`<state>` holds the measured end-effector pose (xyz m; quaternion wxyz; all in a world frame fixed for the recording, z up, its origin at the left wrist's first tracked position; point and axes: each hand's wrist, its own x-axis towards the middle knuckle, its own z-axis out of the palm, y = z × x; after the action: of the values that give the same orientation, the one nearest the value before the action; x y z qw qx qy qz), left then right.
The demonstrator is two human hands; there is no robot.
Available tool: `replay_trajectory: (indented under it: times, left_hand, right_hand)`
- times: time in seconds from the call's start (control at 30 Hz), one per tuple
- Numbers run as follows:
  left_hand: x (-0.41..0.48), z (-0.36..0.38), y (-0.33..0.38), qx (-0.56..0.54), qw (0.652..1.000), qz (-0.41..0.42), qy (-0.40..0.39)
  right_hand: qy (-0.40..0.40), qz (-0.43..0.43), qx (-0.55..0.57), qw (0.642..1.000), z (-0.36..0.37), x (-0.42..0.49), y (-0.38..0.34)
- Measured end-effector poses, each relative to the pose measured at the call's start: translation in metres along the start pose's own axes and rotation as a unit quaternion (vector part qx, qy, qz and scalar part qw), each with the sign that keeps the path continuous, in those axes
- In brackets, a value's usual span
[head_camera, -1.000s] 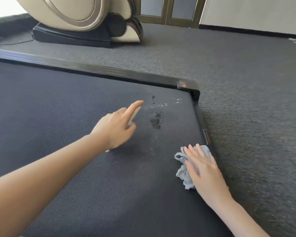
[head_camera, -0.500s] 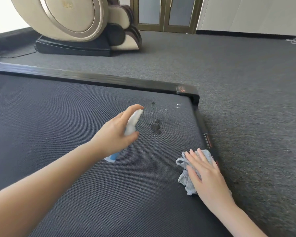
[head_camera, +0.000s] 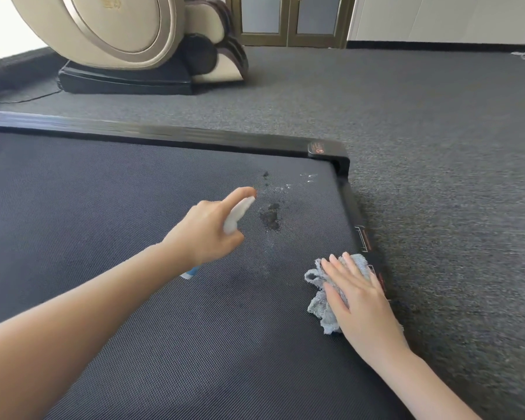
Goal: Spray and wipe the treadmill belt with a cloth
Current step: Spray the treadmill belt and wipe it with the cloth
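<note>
Nearest, the cloth (head_camera: 322, 310) is pressed flat on the treadmill belt (head_camera: 103, 222) under the straight fingers of the right hand (head_camera: 361, 301), to the near right of the dirt patch (head_camera: 269, 218). Just left of the patch, the spray bottle (head_camera: 238, 213) is gripped by the left hand (head_camera: 206, 234), its long axis aimed at the patch. Droplets (head_camera: 308, 177) are seen beyond. The wipe is judged to run away and leftward.

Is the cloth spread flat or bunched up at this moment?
Bunched up. The cloth lies crumpled in uneven folds on the treadmill belt, under the flat right hand.
</note>
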<state>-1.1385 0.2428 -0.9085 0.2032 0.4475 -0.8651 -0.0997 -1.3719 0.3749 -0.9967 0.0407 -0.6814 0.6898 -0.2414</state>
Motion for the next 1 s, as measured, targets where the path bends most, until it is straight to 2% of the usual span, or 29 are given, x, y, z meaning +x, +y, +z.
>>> replay_trajectory:
  times: [0.17, 0.4, 0.7, 0.8, 0.93, 1.0]
  left_hand:
    - [-0.017, 0.004, -0.011, -0.004, 0.999, -0.023, 0.049]
    - [-0.016, 0.002, -0.021, 0.021, 1.0, -0.012, 0.012]
    - [0.053, 0.017, -0.004, 0.006, 0.997, -0.074, -0.003]
    - [0.077, 0.021, 0.001, 0.015, 0.996, -0.08, 0.027]
    - [0.095, 0.023, 0.0, 0.02, 0.985, -0.126, 0.113]
    - [0.1, 0.024, -0.005, 0.032, 0.984, -0.13, 0.121]
  right_hand:
    - [0.002, 0.003, 0.004, 1.0, 0.001, -0.001, 0.0]
    - [0.0, 0.004, 0.0, 1.0, 0.002, -0.001, 0.0]
    - [0.015, 0.007, -0.004, 1.0, 0.004, -0.002, 0.0]
    - [0.012, 0.006, 0.003, 1.0, 0.005, -0.002, 0.001]
    - [0.012, 0.017, 0.007, 1.0, 0.006, 0.0, 0.003]
    - [0.025, 0.003, -0.007, 1.0, 0.008, 0.003, 0.002]
